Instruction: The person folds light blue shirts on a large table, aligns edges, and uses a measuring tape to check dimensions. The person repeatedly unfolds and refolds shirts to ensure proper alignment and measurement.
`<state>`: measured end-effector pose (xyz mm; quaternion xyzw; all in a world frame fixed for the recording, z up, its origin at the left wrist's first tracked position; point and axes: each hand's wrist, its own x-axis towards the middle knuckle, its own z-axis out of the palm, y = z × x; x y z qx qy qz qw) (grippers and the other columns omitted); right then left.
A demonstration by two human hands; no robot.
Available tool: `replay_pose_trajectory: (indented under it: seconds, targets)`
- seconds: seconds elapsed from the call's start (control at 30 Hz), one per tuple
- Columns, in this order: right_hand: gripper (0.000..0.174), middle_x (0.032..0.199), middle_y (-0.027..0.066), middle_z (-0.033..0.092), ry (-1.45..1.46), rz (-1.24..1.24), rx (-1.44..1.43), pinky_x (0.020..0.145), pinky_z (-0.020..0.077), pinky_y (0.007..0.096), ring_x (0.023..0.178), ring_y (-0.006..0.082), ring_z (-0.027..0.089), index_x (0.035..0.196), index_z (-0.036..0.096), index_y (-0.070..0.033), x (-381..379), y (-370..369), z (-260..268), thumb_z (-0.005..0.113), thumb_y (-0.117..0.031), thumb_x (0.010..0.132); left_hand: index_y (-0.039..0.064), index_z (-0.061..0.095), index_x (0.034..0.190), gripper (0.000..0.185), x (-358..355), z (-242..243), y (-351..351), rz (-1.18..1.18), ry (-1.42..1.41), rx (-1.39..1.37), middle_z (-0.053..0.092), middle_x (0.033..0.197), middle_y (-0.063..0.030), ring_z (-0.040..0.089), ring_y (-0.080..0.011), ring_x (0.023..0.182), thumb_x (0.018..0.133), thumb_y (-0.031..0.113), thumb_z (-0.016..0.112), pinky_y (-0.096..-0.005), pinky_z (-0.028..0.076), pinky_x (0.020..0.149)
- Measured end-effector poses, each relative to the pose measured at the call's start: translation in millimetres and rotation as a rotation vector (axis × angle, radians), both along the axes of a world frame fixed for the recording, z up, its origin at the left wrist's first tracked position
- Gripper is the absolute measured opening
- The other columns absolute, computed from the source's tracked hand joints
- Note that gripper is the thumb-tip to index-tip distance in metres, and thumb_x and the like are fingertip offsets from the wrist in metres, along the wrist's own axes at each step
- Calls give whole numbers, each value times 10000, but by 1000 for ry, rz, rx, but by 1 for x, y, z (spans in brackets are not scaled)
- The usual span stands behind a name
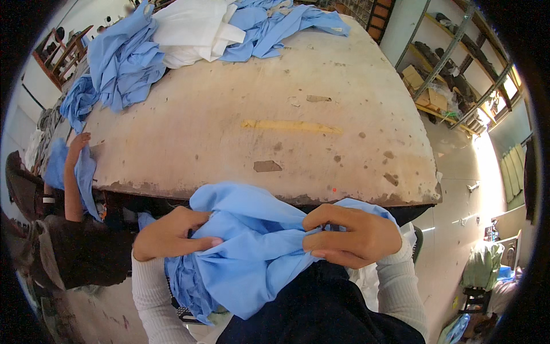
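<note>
Light blue fabric (245, 253), seemingly a garment, is bunched over my lap and against the near edge of the worktable. My left hand (174, 236) pinches the cloth between thumb and fingers on its left side. On the other side my right hand (350, 234) grips a gathered fold, with the thumb below and fingers curled over. A stretch of cloth hangs between the two hands, and part of it spills down below my left wrist. Some fingertips are hidden in the folds.
The worn wooden table (300, 99) extends ahead. Blue garments (124, 60) and white cloth (189, 30) are heaped at its far left. A co-worker's hand (79, 141) touches blue fabric at the left edge. Metal shelving (447, 56) stands at the right.
</note>
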<state>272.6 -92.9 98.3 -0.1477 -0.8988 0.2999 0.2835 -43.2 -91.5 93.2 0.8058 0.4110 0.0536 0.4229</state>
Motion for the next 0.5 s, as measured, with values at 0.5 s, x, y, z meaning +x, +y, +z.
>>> replay_pose_trajectory:
  seconds: [0.5]
  targets:
    - [194, 990, 152, 450, -81, -32, -177, 667, 462, 334, 763, 269, 535, 1028, 510, -26, 4, -2, -22, 556, -51, 840, -8, 578, 808, 145, -4, 11, -11, 139, -265, 346, 591, 749, -71, 562, -140, 631, 723, 43, 683, -227, 432, 570]
